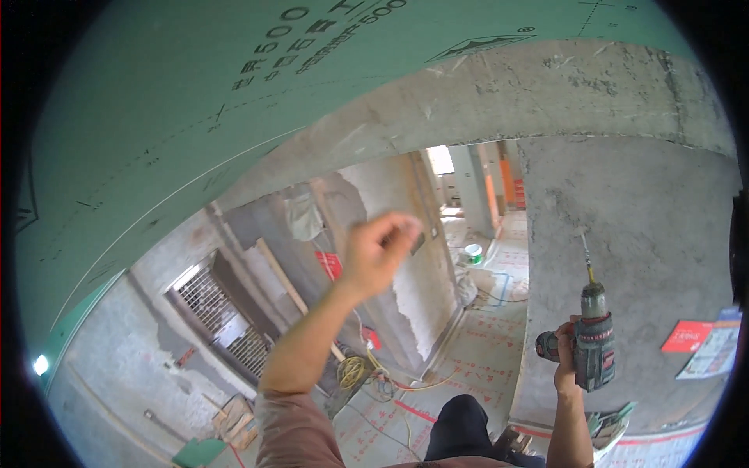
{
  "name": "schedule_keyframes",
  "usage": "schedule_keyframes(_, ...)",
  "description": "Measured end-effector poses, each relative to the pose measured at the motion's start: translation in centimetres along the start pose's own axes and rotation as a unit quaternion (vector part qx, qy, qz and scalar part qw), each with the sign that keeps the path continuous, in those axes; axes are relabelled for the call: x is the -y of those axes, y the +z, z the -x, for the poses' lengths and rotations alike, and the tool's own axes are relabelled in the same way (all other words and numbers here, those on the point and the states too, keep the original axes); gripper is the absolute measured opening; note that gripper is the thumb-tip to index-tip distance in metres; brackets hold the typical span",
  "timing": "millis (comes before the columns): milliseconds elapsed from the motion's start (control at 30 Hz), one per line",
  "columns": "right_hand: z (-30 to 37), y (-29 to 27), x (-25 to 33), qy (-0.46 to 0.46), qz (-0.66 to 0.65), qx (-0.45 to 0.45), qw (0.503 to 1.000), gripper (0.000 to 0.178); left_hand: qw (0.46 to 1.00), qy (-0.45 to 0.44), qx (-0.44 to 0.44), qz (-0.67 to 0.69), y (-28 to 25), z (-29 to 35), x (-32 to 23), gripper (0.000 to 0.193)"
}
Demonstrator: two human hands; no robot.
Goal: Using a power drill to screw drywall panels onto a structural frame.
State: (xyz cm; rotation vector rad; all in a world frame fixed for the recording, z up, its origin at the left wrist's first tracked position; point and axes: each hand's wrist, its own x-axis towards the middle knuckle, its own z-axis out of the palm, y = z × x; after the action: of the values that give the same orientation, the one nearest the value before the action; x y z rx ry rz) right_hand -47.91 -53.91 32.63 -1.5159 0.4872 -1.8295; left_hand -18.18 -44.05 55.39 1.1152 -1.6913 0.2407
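Holding cordless drill (594,343) bit-up w/ right hand (565,366) closed on grip, near concrete column (624,234); left hand (376,253) raised, fingers pinched, contents indiscernible — risk: one-handed overhead drilling into green board (156,101), bit may slip.

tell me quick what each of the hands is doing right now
Left hand: raised, fingers pinched together; whether anything is between them cannot be told.
Right hand: closed around the grip of a dark grey and red cordless drill.
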Motion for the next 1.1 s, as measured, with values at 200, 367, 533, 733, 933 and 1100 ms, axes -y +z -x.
schedule_keyframes(200,-0.4,2.2,4.7,-0.009,0.053,0.019,0.998,0.035,0.988,-0.045,0.036,0.143,4.9,6.1,4.6,0.014)
schedule_keyframes(367,-0.1,4.3,7.3,-0.053,0.063,0.040,0.996,0.025,0.920,-0.148,-0.016,0.364,7.6,7.5,6.6,0.014)
schedule_keyframes(533,0.8,5.1,6.9,-0.100,0.094,0.063,0.988,0.025,0.823,-0.256,-0.001,0.508,10.3,8.9,5.3,0.028)
schedule_keyframes(733,2.5,6.4,4.2,-0.083,0.139,0.125,0.979,0.024,0.824,-0.247,0.046,0.508,14.1,14.4,3.6,0.040)
schedule_keyframes(933,2.7,8.3,2.9,0.003,0.079,0.191,0.978,0.032,0.766,-0.216,0.082,0.600,16.2,18.9,2.5,0.028)
schedule_keyframes(1100,3.0,7.1,-0.5,0.012,0.062,0.221,0.973,0.036,0.770,-0.204,0.104,0.595,17.8,19.9,2.2,0.029)
